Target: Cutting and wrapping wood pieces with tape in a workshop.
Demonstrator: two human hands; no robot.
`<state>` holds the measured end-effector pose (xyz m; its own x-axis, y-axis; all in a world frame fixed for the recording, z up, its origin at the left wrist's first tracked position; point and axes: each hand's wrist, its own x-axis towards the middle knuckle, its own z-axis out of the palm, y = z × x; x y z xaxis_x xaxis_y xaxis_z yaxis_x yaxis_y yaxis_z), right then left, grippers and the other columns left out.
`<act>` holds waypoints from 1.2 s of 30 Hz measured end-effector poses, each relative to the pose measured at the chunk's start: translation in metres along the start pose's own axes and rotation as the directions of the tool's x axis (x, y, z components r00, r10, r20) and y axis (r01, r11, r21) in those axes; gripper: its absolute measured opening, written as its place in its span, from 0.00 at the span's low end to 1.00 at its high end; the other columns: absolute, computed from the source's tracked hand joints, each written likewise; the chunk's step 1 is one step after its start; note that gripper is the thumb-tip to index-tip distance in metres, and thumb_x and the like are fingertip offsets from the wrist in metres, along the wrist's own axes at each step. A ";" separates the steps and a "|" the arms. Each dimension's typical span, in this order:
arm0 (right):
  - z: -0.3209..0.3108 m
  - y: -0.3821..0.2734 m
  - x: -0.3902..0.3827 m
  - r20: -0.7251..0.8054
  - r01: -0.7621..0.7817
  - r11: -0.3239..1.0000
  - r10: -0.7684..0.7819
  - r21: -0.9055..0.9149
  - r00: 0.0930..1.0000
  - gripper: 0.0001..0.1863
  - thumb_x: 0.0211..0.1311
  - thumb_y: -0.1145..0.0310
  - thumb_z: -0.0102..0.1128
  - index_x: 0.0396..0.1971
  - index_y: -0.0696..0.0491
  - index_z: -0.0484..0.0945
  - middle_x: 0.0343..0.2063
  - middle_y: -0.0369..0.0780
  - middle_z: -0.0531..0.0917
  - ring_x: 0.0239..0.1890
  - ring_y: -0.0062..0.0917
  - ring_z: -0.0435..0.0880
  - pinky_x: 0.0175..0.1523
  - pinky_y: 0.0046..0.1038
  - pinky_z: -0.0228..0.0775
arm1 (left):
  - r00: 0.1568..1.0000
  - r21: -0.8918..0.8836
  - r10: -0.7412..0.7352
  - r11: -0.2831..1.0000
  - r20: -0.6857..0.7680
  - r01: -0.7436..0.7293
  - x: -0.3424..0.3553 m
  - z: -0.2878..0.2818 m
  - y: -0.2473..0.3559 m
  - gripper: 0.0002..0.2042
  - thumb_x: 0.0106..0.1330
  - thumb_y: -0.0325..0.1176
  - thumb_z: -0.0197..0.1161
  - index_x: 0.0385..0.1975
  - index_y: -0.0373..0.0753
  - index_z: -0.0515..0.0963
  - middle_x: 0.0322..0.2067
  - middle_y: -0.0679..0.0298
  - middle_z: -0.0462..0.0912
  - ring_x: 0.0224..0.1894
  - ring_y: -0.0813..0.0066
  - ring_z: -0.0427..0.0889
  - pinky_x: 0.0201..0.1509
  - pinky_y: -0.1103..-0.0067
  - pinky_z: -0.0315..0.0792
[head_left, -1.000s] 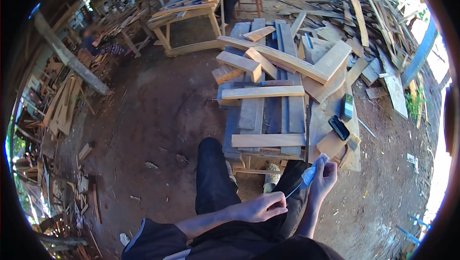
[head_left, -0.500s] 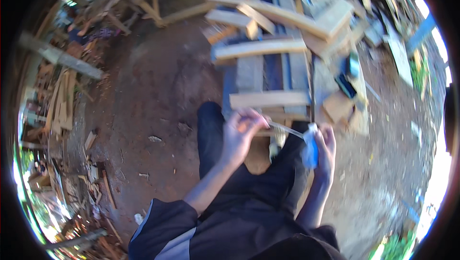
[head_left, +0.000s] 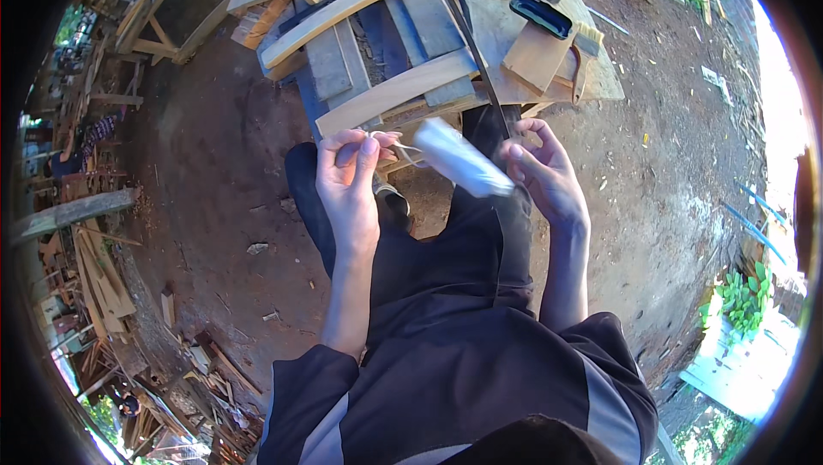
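A pale blue-white face mask [head_left: 463, 165] is seen blurred and stretched slantwise in front of the body, its lower right end at the right hand [head_left: 540, 175]. Its thin white ear loop [head_left: 396, 146] is pinched between the raised fingertips of the left hand [head_left: 350, 175].

You have one view only, from the left of two cameras worn on your head. It looks steeply down past your chest, close on your left hand [head_left: 349, 175] and right hand [head_left: 542, 175], which enter from the lower edge. The fisheye lens bends straight edges toward the dark round rim. The bench [head_left: 403, 45] lies near the top of the frame, dirt ground [head_left: 214, 156] to the left and right. No second view overlaps this one.
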<state>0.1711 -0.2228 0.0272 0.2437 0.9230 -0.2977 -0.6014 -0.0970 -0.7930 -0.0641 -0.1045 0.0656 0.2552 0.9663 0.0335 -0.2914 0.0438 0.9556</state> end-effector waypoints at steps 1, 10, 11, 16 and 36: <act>-0.002 0.001 -0.001 -0.010 -0.002 1.000 0.002 -0.031 1.000 0.16 0.72 0.68 0.61 0.54 0.53 0.69 0.36 0.35 0.81 0.35 0.16 0.79 0.40 0.17 0.70 | 1.000 0.045 0.015 0.999 -0.021 -0.014 -0.001 -0.002 0.002 0.07 0.73 0.24 0.59 0.47 0.37 0.72 0.37 0.56 0.86 0.46 0.63 0.85 0.52 0.73 0.75; 0.033 0.002 0.001 0.074 0.147 0.930 -0.129 -0.337 0.989 0.15 0.68 0.71 0.62 0.52 0.59 0.77 0.50 0.40 0.83 0.54 0.21 0.80 0.61 0.26 0.70 | 0.996 0.004 -0.031 1.000 0.082 0.031 -0.003 0.003 0.012 0.09 0.73 0.24 0.58 0.49 0.37 0.70 0.39 0.52 0.86 0.45 0.59 0.86 0.52 0.69 0.78; 0.040 0.006 0.002 0.106 0.147 0.910 -0.114 -0.389 0.988 0.23 0.65 0.68 0.68 0.58 0.58 0.75 0.55 0.41 0.80 0.59 0.25 0.77 0.64 0.30 0.68 | 0.996 0.007 -0.034 0.999 0.081 0.033 -0.003 0.003 0.015 0.09 0.73 0.24 0.58 0.49 0.37 0.70 0.39 0.52 0.86 0.45 0.59 0.86 0.52 0.69 0.78; 0.062 0.035 0.018 0.326 0.290 0.805 -0.128 -0.517 0.937 0.52 0.49 0.62 0.82 0.72 0.54 0.58 0.65 0.47 0.70 0.66 0.30 0.71 0.70 0.36 0.63 | 0.990 -0.066 -0.015 0.998 0.141 0.024 -0.002 0.005 0.026 0.08 0.74 0.25 0.56 0.50 0.37 0.69 0.42 0.50 0.85 0.47 0.55 0.86 0.54 0.68 0.79; 0.021 0.024 0.002 -0.062 0.186 0.977 -0.180 0.102 0.982 0.09 0.66 0.80 0.61 0.45 0.60 0.79 0.42 0.39 0.84 0.46 0.21 0.82 0.56 0.24 0.73 | 0.983 0.439 0.162 0.892 -0.081 -0.111 -0.004 -0.018 0.009 0.16 0.62 0.27 0.74 0.47 0.35 0.76 0.28 0.72 0.74 0.33 0.85 0.72 0.43 0.84 0.69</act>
<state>0.1409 -0.2154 0.0187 0.3947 0.9005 -0.1824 -0.6200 0.1146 -0.7762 -0.0841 -0.1039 0.0689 0.1289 0.9779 0.1643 0.1167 -0.1795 0.9768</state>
